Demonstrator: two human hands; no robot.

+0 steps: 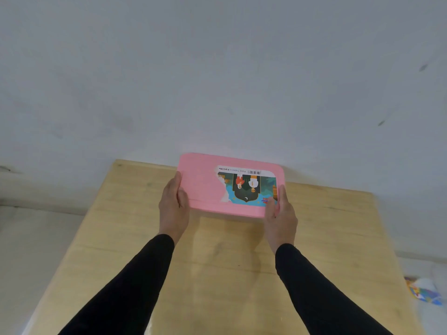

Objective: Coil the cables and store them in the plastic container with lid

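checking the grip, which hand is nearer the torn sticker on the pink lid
Right. The right hand grips the pink lid at its right edge, thumb overlapping the torn sticker. The left hand holds the opposite left edge, with bare pink between it and the sticker.

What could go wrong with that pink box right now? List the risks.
1. The pink container is gripped only at its two ends by the left hand and right hand; it might slip.
2. It sits near the far edge of the wooden table, so a push forward could tip it off.
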